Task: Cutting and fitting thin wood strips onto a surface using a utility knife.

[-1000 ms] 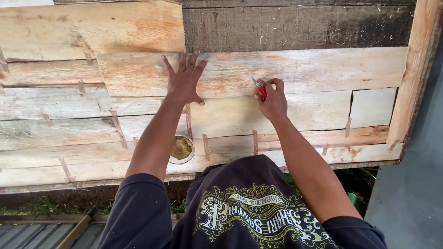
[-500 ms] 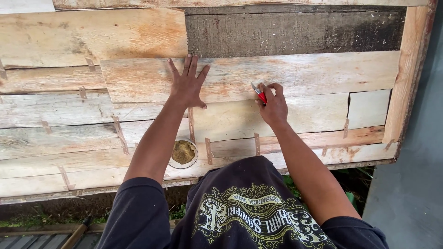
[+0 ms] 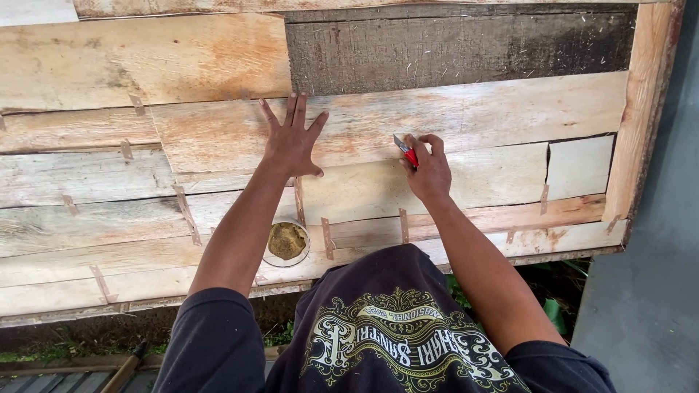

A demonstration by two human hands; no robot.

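The left hand (image 3: 293,143) lies flat on the pale wooden panel (image 3: 451,116), its fingers (image 3: 291,109) spread wide across a board; the right hand (image 3: 428,169), to its right, has its fingers curled tight around a small red-handled blade (image 3: 405,149), whose metal tip touches the seam between 2 boards; a round container of brownish paste (image 3: 287,242) sits on the panel nearer the person, between the 2 forearms; a dark weathered board (image 3: 466,47) fills the far right part of the panel.
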